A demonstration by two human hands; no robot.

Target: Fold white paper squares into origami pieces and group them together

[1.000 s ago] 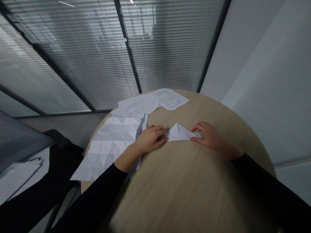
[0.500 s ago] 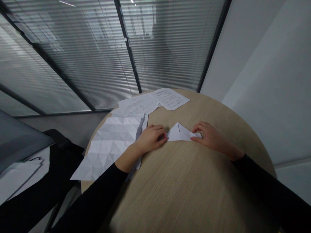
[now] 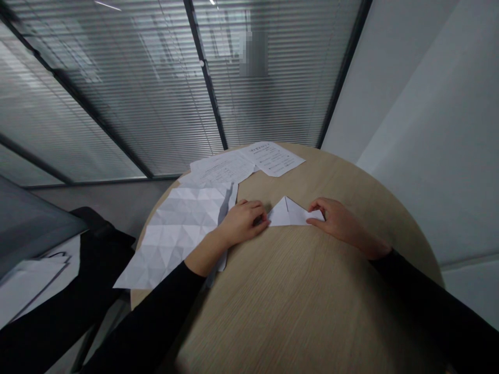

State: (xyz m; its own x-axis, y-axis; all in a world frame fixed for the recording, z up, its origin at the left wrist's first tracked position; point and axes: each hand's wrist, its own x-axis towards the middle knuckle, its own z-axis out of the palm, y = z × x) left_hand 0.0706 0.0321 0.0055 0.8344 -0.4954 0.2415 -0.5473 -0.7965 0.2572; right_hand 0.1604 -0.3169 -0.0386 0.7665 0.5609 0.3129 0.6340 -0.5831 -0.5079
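Grip first: L hand (image 3: 246, 221) has its fingertips pinched nearly closed at the left corner of the folded paper (image 3: 289, 214); can't quite tell whether the corner is between thumb and fingers or just pressed under them, view's poor there. R hand (image 3: 331, 219) is partly open, thumb and index curled w/ a small gap between them, at the paper's right end, thumb on the near side, index on the far side.

Folded paper is white, roughly triangular, flat on the desk (image 3: 312, 301) between both hands, peak pointing away from the person, long straight edge on the near side, dark line running down from the peak.

Just beside L hand, to its left: big creased sheet (image 3: 175, 228), white, covered w/ triangular fold marks, partly under the L forearm and sticking out past the desk edge, on top of other paper. Beyond that, toward the far edge: printed sheets (image 3: 271, 158), overlapping, text too small to read.

Desk is round, light wood. Off its left side: black chair (image 3: 93, 226) and white papers (image 3: 35, 280) lying on smth black. Behind the desk: window blinds (image 3: 156, 104) in dark frames; pale wall (image 3: 436, 130) on the right. Both sleeves black.
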